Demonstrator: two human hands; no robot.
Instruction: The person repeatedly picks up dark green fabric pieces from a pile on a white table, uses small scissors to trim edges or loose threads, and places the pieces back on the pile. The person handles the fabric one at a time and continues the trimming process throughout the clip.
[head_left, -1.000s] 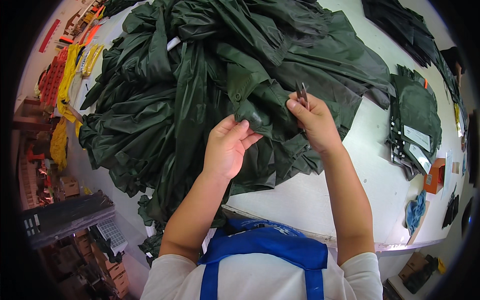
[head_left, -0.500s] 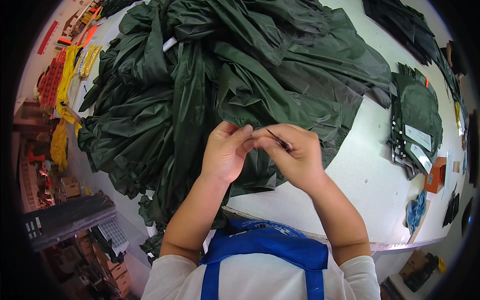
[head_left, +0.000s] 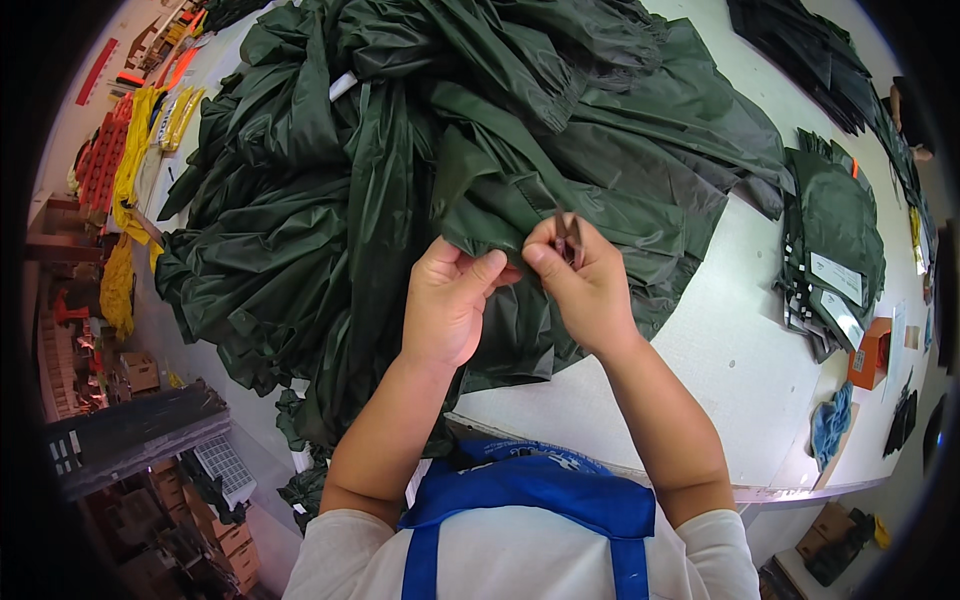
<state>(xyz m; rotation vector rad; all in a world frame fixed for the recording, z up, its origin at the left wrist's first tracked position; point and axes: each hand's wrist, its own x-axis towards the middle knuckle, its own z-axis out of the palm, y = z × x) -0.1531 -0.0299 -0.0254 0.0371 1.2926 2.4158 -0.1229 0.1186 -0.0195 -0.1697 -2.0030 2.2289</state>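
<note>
Dark green fabric (head_left: pixel 400 180) is lying heaped in a big rumpled pile over the left and far part of a pale grey table (head_left: pixel 730 360), with folds spilling over the table's near left edge toward the floor. A narrow folded strip of that fabric is running from the far middle of the heap down to the person's hands, which are meeting just above the near edge of the pile.

The left hand (head_left: pixel 448 300) is curling closed on the fabric's edge, thumb pressing across toward the forefinger and pinching the cloth between them. The right hand (head_left: pixel 585 285) is sitting just beside it, almost touching at the fingertips, and is closing around a small pair of dark metal snips (head_left: pixel 568 238) whose tips are poking up past the fingers at the fabric edge. Whether the blades are touching the cloth is too small to tell.

Both forearms are coming up from the lower edge, above a blue apron (head_left: pixel 530 500) worn over a white shirt.

On the right side of the table, well apart from the hands, a stack of folded green pieces with white labels (head_left: pixel 835 250) is resting. Near it, toward the table's right edge, an orange box (head_left: pixel 868 355) is sitting, with a blue rag (head_left: pixel 830 425) lying nearer. Yellow cloth (head_left: pixel 135 160) is hanging at the far left beyond the heap.
</note>
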